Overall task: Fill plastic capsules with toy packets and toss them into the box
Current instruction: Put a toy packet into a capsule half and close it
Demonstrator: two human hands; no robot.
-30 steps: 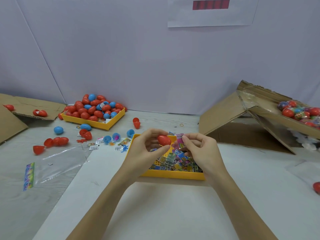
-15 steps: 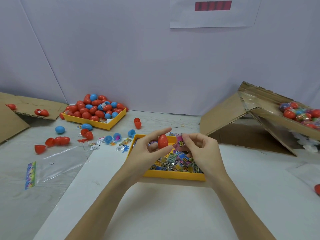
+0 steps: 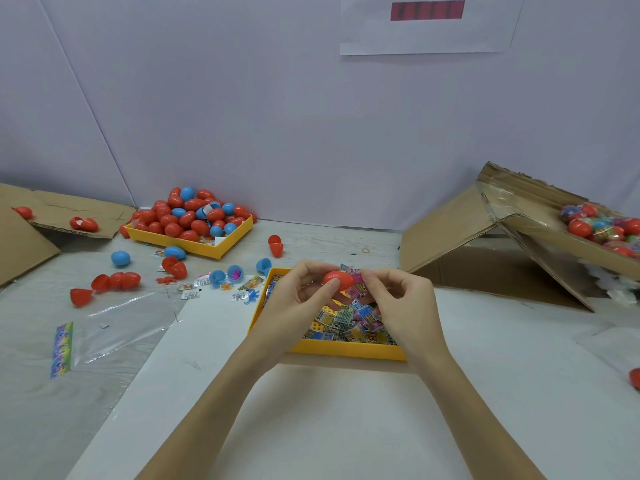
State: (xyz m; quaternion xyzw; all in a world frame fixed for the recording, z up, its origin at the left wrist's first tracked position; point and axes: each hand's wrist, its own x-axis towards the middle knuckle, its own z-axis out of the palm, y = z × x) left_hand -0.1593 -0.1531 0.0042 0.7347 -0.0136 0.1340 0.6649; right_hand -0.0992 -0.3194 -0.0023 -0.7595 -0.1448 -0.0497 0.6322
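Red capsule [image 3: 337,279] pinched in left hand [image 3: 298,299], right hand [image 3: 401,306] pinching pink packet [image 3: 356,285] beside it, over the yellow tray [image 3: 346,351].

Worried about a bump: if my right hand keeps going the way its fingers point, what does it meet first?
The right hand points left, so it would likely meet the red capsule held by the left hand. Depth is unclear.

Bright, even, soft-shadowed light; wide-angle bending at edges, slight overall softness.
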